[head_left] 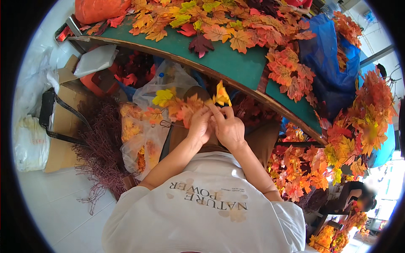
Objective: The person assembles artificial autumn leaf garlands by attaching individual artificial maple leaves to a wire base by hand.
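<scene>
Over my lap both hands are close together in front of my body. My left hand [201, 125] is closed on a sprig of artificial maple leaves [184, 110], orange and pink with a yellow leaf at its far left end. A thin dark wire with a looped end [165, 123] sticks out to the left of that hand. My right hand [228, 127] has its fingers bent together, and a yellow artificial leaf [222, 94] stands up at its fingertips. The stems between my fingers are hidden.
Ahead is a green-topped table [236, 67] heaped with loose maple leaves [240, 38]. A blue plastic bag [325, 55] lies at its right. Leaf garlands [367, 118] hang at right. Purple-brown twigs [101, 135], a clear bag [147, 139] and a cardboard box [65, 122] stand left.
</scene>
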Motion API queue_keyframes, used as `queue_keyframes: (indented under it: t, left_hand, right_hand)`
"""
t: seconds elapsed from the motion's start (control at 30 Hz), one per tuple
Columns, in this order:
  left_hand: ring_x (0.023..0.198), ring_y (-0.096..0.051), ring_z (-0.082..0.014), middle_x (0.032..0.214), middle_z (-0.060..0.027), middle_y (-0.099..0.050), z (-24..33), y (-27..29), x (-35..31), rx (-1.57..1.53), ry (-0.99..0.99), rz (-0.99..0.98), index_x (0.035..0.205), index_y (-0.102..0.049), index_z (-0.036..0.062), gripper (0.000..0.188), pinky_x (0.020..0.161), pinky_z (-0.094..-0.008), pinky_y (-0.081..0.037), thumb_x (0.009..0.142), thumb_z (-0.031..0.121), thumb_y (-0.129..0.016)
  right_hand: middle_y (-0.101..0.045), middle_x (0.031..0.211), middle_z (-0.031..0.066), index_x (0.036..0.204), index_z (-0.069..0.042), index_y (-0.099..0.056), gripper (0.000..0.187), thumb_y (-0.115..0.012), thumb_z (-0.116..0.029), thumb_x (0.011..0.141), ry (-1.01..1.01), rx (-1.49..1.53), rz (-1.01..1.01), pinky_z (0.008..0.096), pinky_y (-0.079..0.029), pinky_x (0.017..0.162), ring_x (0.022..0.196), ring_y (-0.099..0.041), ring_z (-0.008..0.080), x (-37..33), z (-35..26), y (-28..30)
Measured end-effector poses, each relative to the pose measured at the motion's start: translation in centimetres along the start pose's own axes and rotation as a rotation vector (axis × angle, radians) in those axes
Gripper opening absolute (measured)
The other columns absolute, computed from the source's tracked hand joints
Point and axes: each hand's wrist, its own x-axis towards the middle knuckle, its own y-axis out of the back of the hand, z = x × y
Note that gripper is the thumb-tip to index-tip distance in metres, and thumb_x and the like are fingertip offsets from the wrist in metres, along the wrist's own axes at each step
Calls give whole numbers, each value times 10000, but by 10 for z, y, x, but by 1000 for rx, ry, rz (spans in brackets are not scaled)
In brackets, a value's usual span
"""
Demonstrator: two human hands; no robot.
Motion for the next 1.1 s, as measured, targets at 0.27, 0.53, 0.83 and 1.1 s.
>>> queue_keyframes:
  t: [0.27, 0.53, 0.83, 1.1]
  left_hand:
    - [849, -614, -127, 995, -58, -641, -2, -7, -1, -227, 312, -86, 1009, -584, 51, 155, 731, -246, -501, 904, 165, -566]
    - [840, -609, -134, 970, -24, -614, -6, -10, -1, -37, 94, -54, 1063, -561, 67, 152, 750, -266, -503, 922, 116, -529]
    - [742, -582, -95, 906, -23, -634, 7, 9, 17, -38, 92, 20, 1082, -588, 47, 196, 751, -252, -486, 893, 57, -537]
    - [734, -574, -86, 900, -9, -632, 1, 8, 14, -18, 135, 113, 1093, -587, 49, 212, 744, -261, -473, 889, 52, -530]
  right_hand:
    - [-419, 1288, 121, 1212, -139, -554, 397, -590, -168, 817, -74, -71, 36, 321, -507, 505, 590, -606, 218, -5, 13, -4]
    - [-460, 1259, 165, 1246, -86, -496, 521, -661, -192, 762, 171, 99, 66, 377, -494, 830, 1006, -561, 343, 0, 33, 38]
    - [-519, 1127, 211, 1194, -24, -478, 381, -592, -91, 836, -227, -222, 477, 440, -460, 828, 994, -525, 390, -9, 135, 111]
    - [-280, 1332, 382, 1407, -208, -310, 592, -433, -502, 907, -475, -373, 163, 568, -306, 989, 1167, -362, 546, 36, 163, 68]
